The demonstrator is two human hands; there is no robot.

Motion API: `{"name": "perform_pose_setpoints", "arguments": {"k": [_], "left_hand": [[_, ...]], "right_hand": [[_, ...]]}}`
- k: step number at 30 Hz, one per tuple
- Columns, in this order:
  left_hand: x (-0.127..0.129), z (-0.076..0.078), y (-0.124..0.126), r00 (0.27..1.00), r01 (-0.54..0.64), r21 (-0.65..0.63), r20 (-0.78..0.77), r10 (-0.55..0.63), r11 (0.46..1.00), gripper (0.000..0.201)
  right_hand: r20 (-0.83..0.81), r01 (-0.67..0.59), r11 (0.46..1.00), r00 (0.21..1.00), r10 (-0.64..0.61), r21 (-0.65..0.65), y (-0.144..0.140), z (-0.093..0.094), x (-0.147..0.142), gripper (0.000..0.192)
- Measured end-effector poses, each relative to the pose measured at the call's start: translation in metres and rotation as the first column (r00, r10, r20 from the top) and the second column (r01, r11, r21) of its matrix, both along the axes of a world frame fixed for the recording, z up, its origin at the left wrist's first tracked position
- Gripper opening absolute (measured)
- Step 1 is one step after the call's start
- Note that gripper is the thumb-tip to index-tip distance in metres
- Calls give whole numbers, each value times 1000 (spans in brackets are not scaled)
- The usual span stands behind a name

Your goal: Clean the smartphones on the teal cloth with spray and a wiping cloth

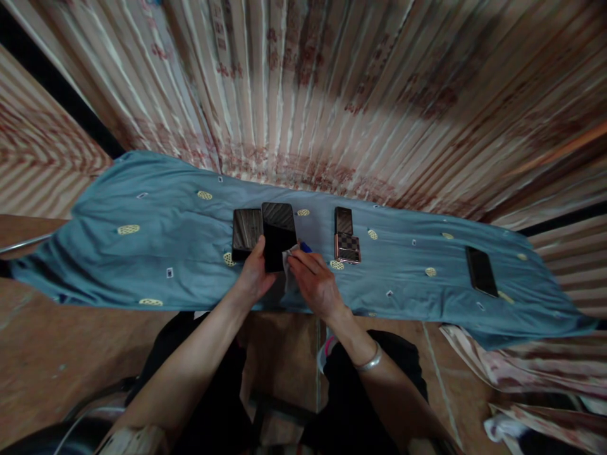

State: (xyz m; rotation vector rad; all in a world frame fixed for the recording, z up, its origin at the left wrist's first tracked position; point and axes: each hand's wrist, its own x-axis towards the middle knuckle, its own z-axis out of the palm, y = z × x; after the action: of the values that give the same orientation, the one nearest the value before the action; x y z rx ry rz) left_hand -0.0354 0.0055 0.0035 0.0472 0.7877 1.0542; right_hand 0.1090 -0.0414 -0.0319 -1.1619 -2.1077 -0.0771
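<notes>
My left hand (255, 277) grips a dark tablet-like device (279, 226) by its lower left edge, thumb on the front. A second dark, glossy device (247, 230) lies just left of it, partly overlapped. In the fingers of my right hand (317, 283) is a pale cloth (286, 258), pressed at the lower right edge of the held device. Beside those fingers shows a small blue object (306, 247), mostly hidden, so its kind is unclear. Further right, a small dark phone (344, 220) lies above a checkered, pink-rimmed item (348, 247).
A blue cloth with yellow pineapple prints covers the long narrow table (180, 246). Toward its right end lies a black phone (482, 270). Pleated, patterned curtains (294, 95) hang directly behind the table. Fabric (512, 373) hangs or lies at the lower right.
</notes>
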Motion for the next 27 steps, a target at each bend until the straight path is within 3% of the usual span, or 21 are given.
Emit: {"name": "perform_pose_setpoints", "arguments": {"k": [4, 11, 16, 21, 27], "left_hand": [[4, 1, -4, 1000, -8, -16, -11, 8, 1000, 51], [7, -3, -8, 997, 76, 10, -3, -76, 997, 48], [6, 0, -6, 999, 4, -6, -34, -4, 1000, 47], [8, -1, -9, 997, 51, -3, -49, -51, 999, 46], [8, -6, -11, 996, 86, 20, -36, -86, 996, 45]], "right_hand": [[-18, 27, 999, 999, -28, -32, 5, -3, 4, 36], [1, 84, 996, 996, -84, -27, 10, -3, 11, 38], [16, 65, 998, 998, -65, 23, 5, -1, 5, 36], [18, 94, 991, 995, -96, 93, 8, -3, 6, 36], [33, 99, 995, 995, -99, -18, 10, -5, 11, 39]]}}
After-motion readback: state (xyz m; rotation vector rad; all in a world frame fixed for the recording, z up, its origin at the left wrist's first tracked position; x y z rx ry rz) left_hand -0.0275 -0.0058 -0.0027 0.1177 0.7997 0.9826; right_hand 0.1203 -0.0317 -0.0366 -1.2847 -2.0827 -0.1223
